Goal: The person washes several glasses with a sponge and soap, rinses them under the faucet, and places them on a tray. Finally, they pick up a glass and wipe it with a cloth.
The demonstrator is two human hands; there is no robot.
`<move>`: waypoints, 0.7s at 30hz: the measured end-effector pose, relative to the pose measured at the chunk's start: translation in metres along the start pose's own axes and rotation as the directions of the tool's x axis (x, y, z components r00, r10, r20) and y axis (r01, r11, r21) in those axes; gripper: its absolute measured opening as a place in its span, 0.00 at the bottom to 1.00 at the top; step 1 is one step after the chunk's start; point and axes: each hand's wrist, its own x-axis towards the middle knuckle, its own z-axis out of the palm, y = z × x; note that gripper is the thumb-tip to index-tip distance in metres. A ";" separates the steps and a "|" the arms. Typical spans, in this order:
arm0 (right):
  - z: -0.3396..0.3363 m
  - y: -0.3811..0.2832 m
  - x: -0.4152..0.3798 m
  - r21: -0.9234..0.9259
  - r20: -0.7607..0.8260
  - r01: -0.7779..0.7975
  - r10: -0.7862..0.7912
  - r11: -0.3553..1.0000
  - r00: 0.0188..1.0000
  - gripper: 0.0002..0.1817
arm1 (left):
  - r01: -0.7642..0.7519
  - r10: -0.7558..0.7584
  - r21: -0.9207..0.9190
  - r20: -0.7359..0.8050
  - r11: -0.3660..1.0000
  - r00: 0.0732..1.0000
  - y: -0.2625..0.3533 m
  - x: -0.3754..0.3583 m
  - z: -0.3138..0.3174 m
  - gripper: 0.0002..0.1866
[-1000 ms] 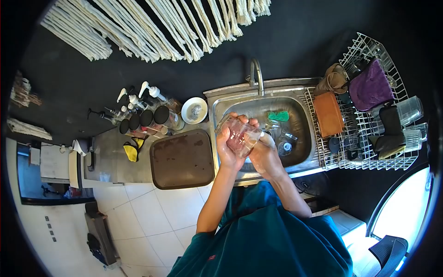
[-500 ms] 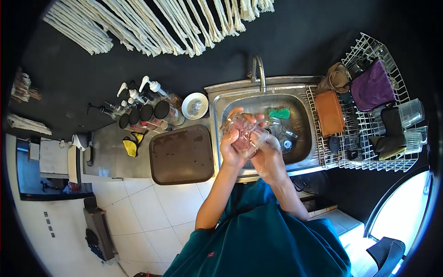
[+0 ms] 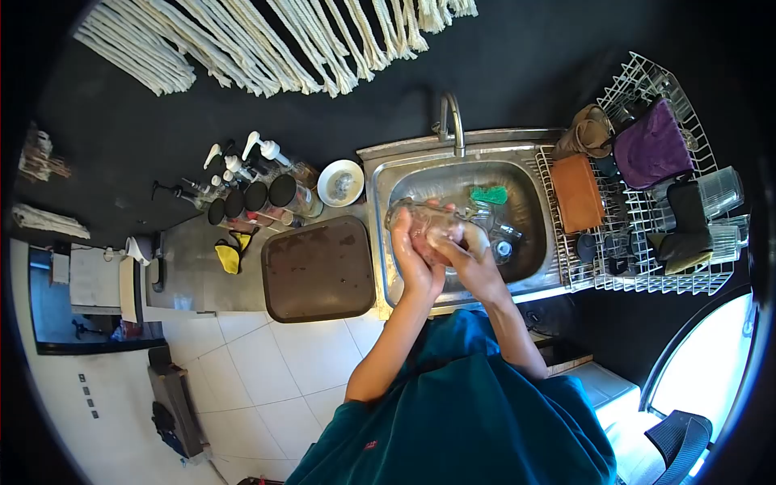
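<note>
over the front edge of the sink (image 3: pixel 384 242), a clear glass jar (image 3: pixel 428 222) is held above the basin by both hands. the left hand (image 3: pixel 414 257) is wrapped around the jar's near side, its grip clenched on the glass. the right hand (image 3: pixel 475 265) is pressed against the jar from the other side, fingers closed on it as well. whether anything else is held between palm and glass cannot be told.

below the jar, several glass items (image 3: pixel 503 242) are seen lying in the basin, and a green scrubber (image 3: pixel 488 195) is seen at the basin's far side. the tap (image 3: pixel 453 123) is mounted behind the basin.

to the left, a dark brown tray (image 3: pixel 319 268) is laid on the desk (image 3: pixel 190 279), just beside the sink. a yellow cloth (image 3: pixel 229 260) lies further left. beyond the tray, a white bowl (image 3: pixel 340 183), dark-lidded jars (image 3: pixel 271 200) and pump bottles (image 3: pixel 259 155) are grouped.

to the right, a white wire rack (image 3: pixel 647 279) is set, carrying an orange board (image 3: pixel 579 194), a purple cloth (image 3: pixel 651 149) and clear cups (image 3: pixel 718 192).
</note>
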 end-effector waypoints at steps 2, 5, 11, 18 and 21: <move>0.004 -0.008 -0.002 0.187 -0.064 0.069 -0.058 0.980 0.996 0.09 | 0.006 -0.015 -0.103 -0.084 0.995 0.996 0.003 -0.001 0.004 0.33; 0.000 -0.010 0.000 0.077 -0.095 0.160 -0.152 0.984 0.984 0.09 | 0.012 -0.039 -0.159 -0.167 0.987 0.985 0.001 0.012 -0.025 0.32; -0.002 -0.029 0.030 0.434 -0.151 0.257 -0.211 0.863 0.966 0.12 | -0.057 0.032 -0.135 -0.182 0.989 0.983 -0.001 0.013 -0.024 0.26; 0.019 -0.063 0.042 0.097 -0.033 0.154 -0.152 0.983 0.988 0.16 | 0.033 -0.008 0.196 -0.125 0.980 0.992 -0.043 0.021 -0.047 0.19; 0.013 -0.063 0.042 0.183 0.045 -0.105 0.098 0.978 0.994 0.19 | 0.064 -0.051 0.180 -0.074 0.982 0.996 -0.054 0.018 -0.043 0.23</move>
